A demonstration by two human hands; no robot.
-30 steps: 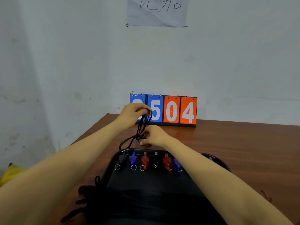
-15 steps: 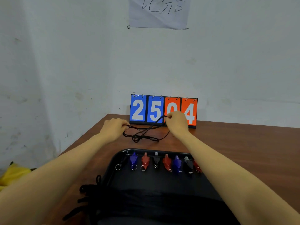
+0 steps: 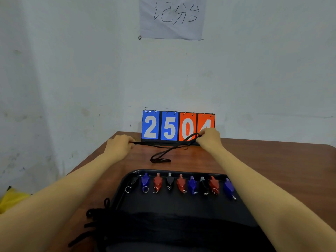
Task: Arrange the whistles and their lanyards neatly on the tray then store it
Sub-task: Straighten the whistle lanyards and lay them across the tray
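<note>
On the brown wooden table [image 3: 263, 160], beyond the black tray [image 3: 131, 179] with its row of whistles [image 3: 181, 184], a black lanyard [image 3: 163, 151] is being held stretched between left hand [image 3: 119, 144] and right hand [image 3: 209, 138], fingers pinched on each end, likely for straightening, with the flip scoreboard [image 3: 169, 127] crowding close behind.

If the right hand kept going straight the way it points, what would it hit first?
Probably the scoreboard, at its orange 4 card: the right hand, pinching the black cord, points forward at it. The gap between them is hard to judge here.
</note>
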